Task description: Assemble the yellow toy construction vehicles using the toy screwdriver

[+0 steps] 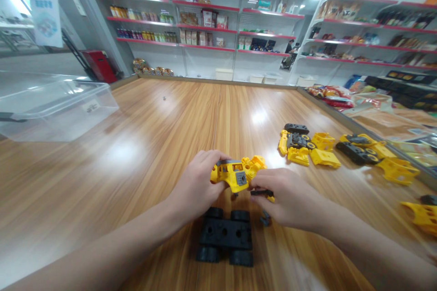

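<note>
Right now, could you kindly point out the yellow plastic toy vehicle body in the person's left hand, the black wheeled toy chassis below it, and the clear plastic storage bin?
Yellow plastic toy vehicle body (228,173): head view, on its side panel.
Black wheeled toy chassis (225,233): head view, on its flat top.
Clear plastic storage bin (58,113): head view, on its front wall.

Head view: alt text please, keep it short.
The left hand grips a yellow toy body while the right hand holds a small black part beside it, above a black wheeled chassis on a wooden table. More yellow parts lie to the right; a clear plastic bin sits left, with store shelves beyond.
</note>
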Demonstrator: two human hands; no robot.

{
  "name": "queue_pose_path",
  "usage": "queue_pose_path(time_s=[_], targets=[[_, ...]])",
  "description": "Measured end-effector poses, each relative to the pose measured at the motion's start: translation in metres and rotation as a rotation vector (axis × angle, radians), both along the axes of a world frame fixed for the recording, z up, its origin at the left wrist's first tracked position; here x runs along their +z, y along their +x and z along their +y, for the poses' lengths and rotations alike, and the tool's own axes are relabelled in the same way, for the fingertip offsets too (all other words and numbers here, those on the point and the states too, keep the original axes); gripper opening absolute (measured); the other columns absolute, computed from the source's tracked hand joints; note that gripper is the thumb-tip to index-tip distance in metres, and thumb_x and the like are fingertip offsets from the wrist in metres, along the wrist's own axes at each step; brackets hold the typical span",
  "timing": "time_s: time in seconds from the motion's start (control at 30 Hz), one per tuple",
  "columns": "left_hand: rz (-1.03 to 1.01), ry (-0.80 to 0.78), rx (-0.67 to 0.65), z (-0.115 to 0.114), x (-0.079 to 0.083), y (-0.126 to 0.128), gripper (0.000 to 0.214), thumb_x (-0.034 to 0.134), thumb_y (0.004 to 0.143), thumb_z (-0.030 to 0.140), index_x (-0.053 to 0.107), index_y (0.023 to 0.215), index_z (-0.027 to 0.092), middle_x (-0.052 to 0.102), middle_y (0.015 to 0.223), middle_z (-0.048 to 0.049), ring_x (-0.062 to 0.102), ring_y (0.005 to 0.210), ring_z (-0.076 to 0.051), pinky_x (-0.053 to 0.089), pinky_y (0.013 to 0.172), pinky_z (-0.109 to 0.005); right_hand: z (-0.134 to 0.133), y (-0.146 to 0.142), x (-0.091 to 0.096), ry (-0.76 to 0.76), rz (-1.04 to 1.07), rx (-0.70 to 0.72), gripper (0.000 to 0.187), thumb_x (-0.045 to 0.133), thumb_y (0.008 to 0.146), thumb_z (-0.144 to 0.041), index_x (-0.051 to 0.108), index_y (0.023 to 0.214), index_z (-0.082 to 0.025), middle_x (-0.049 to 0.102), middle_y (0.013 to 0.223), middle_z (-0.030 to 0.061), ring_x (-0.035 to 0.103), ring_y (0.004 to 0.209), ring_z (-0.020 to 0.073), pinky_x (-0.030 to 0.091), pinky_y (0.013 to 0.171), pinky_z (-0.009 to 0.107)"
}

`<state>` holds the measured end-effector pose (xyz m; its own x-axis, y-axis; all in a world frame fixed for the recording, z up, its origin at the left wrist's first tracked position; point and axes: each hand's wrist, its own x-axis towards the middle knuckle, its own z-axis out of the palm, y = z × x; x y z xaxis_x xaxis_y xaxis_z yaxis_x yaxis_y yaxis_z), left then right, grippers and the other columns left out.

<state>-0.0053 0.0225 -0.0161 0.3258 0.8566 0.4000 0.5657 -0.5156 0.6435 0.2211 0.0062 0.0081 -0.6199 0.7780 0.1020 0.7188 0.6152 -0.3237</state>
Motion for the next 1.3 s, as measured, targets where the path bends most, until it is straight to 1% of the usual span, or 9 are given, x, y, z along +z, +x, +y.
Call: queue_pose_path(time_s=[0.2, 0.3, 0.37, 0.43, 0.6, 0.77, 0.97, 1.13, 1.3], targets=[[-0.021, -0.025, 0.044, 0.002, -0.001, -0.001, 0.032, 0.057, 0.077, 0.008, 0.058, 0.106, 0.022, 0.067, 0.099, -0.0035, 0.059, 0.094, -0.021, 0.047, 0.081, -0.037, 0.002, -0.002, -0.015, 0.016, 0.011, -0.036, 0.012, 0.061, 0.087, -0.021, 0.061, 0.076, -0.018, 0.062, 0.08, 0.0018, 0.057, 0.074, 0.0149, 0.039, 0.065, 0.026], [-0.045, -0.045, 0.06, 0.004, -0.002, -0.002, 0.033, 0.057, 0.078, 0.01, 0.058, 0.108, 0.022, 0.067, 0.1, -0.0039, 0.06, 0.091, -0.021, 0.047, 0.078, -0.036, 0.002, -0.006, -0.02, 0.054, -0.03, -0.02, 0.009, 0.06, 0.089, -0.023, 0.066, 0.095, -0.021, 0.062, 0.092, 0.0046, 0.059, 0.081, 0.0177, 0.042, 0.068, 0.028], [-0.054, -0.047, 0.07, 0.005, -0.002, -0.002, 0.034, 0.056, 0.078, 0.01, 0.057, 0.109, 0.022, 0.068, 0.101, -0.004, 0.061, 0.09, -0.02, 0.048, 0.076, -0.035, 0.002, -0.01, -0.021, 0.087, -0.077, 0.003, 0.026, 0.058, 0.09, -0.023, 0.064, 0.115, -0.026, 0.061, 0.1, 0.0064, 0.06, 0.083, 0.0194, 0.044, 0.069, 0.03], [-0.059, -0.046, 0.08, 0.005, -0.002, -0.002, 0.033, 0.056, 0.078, 0.009, 0.057, 0.109, 0.022, 0.068, 0.1, -0.0037, 0.061, 0.087, -0.019, 0.048, 0.073, -0.034, 0.002, -0.012, -0.021, 0.104, -0.113, 0.028, 0.032, 0.056, 0.091, -0.023, 0.062, 0.123, -0.027, 0.062, 0.103, 0.0076, 0.061, 0.082, 0.0198, 0.045, 0.068, 0.031], [-0.054, -0.064, 0.087, 0.005, -0.001, -0.002, 0.033, 0.056, 0.077, 0.008, 0.057, 0.107, 0.022, 0.067, 0.098, -0.0029, 0.06, 0.082, -0.018, 0.047, 0.07, -0.032, 0.004, -0.013, -0.024, 0.063, -0.097, 0.066, 0.018, 0.054, 0.092, -0.02, 0.07, 0.101, -0.019, 0.066, 0.096, 0.0072, 0.062, 0.083, 0.0192, 0.047, 0.072, 0.031], [-0.046, -0.052, 0.095, 0.005, 0.0, -0.003, 0.033, 0.056, 0.076, 0.008, 0.057, 0.107, 0.021, 0.066, 0.099, -0.0032, 0.059, 0.085, -0.019, 0.046, 0.071, -0.032, 0.008, -0.01, -0.025, 0.084, -0.008, -0.032, 0.014, 0.056, 0.092, -0.02, 0.067, 0.099, -0.018, 0.063, 0.097, 0.0065, 0.062, 0.089, 0.02, 0.048, 0.076, 0.031], [-0.039, -0.045, 0.109, 0.006, 0.0, -0.003, 0.031, 0.058, 0.078, 0.009, 0.057, 0.107, 0.021, 0.065, 0.098, -0.003, 0.058, 0.086, -0.018, 0.045, 0.072, -0.032, 0.009, -0.013, -0.028, 0.132, -0.09, -0.05, 0.019, 0.057, 0.092, -0.024, 0.067, 0.107, -0.022, 0.063, 0.101, 0.0066, 0.063, 0.086, 0.0206, 0.048, 0.072, 0.032], [-0.041, -0.042, 0.103, 0.006, -0.001, -0.002, 0.032, 0.058, 0.078, 0.01, 0.057, 0.108, 0.021, 0.065, 0.099, -0.0033, 0.058, 0.084, -0.018, 0.044, 0.071, -0.031, 0.011, -0.013, -0.03, 0.161, -0.119, -0.041, 0.012, 0.057, 0.091, -0.023, 0.068, 0.088, -0.018, 0.065, 0.09, 0.0056, 0.063, 0.078, 0.0196, 0.046, 0.065, 0.03], [-0.03, -0.051, 0.121, 0.007, -0.002, -0.003, 0.032, 0.06, 0.076, 0.011, 0.058, 0.107, 0.021, 0.065, 0.097, -0.0032, 0.058, 0.086, -0.019, 0.044, 0.072, -0.031, 0.017, -0.005, -0.021, 0.186, 0.115, -0.071, 0.01, 0.058, 0.091, -0.017, 0.064, 0.084, -0.017, 0.064, 0.083, 0.004, 0.061, 0.076, 0.0173, 0.045, 0.066, 0.029]])
